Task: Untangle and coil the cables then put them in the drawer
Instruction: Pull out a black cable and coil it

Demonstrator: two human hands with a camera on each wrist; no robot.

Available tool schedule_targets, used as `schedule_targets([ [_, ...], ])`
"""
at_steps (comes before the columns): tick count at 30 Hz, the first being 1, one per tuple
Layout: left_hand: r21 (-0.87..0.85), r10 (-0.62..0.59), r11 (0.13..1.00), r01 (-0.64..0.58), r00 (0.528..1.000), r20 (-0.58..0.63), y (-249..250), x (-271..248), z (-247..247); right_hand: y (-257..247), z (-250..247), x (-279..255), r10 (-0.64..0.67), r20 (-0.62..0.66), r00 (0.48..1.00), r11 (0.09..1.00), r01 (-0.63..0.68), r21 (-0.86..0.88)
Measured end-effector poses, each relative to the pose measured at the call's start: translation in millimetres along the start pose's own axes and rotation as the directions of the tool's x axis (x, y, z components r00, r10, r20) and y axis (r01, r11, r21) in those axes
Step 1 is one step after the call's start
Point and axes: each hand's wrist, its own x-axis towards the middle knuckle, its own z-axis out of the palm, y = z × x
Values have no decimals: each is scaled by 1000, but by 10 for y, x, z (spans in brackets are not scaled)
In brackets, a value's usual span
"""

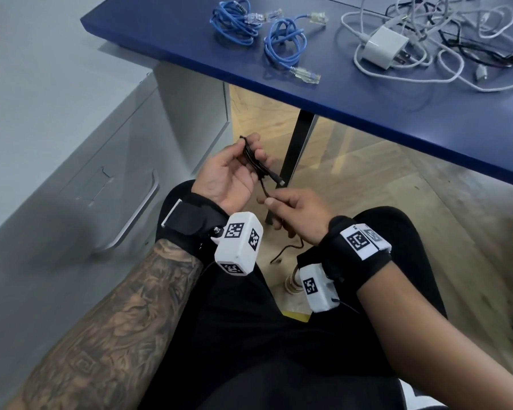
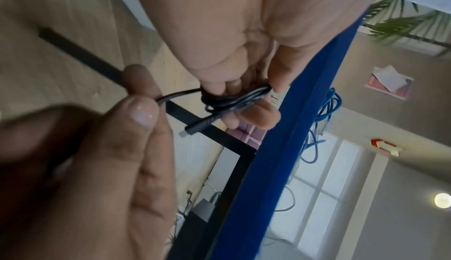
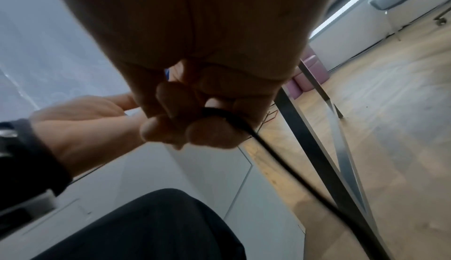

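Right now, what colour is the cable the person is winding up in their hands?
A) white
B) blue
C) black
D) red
C: the black cable is bundled in the left hand while the right hand pinches its loose end; the blue cables and white cables lie on the table.

Two blue network cable bundles, far left bundle (image 1: pixel 234 22) and one just right of it (image 1: pixel 285 45), on the blue table (image 1: pixel 190 39). One white charger block (image 1: pixel 384 48) in the far-right white and black tangle (image 1: pixel 462 39); strand count unclear. One black cable (image 1: pixel 256 164), two hands: left hand (image 1: pixel 225 176), right hand (image 1: pixel 298 213).
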Motion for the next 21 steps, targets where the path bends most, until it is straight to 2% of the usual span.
schedule_targets([
  [3,202,141,972,-124,987,-74,-20,61,-93,-76,-43,-45,-46,55,997,991,52,-124],
  [5,390,208,905,-171,977,-53,-54,73,-128,-134,-54,-68,-117,50,992,981,123,-153],
  [7,583,210,793,-174,978,6,-96,59,-134,-186,-110,-71,-156,-11,988,980,154,-128],
  [10,836,166,522,-170,981,96,-152,28,-114,-256,-265,-89,-192,-123,974,981,186,-54],
  [12,878,90,457,-141,990,112,-171,-21,-68,-278,-382,-93,-216,-152,965,976,213,-35],
  [16,881,-120,469,-62,984,133,-185,-111,83,-206,-486,-56,-253,-244,936,967,255,-27],
  [18,807,-204,590,32,973,111,-164,-144,132,-135,-501,-16,-240,-310,920,969,247,-15],
  [21,563,-263,815,137,953,149,-90,-167,159,-55,-441,30,-190,-333,923,978,207,15],
])
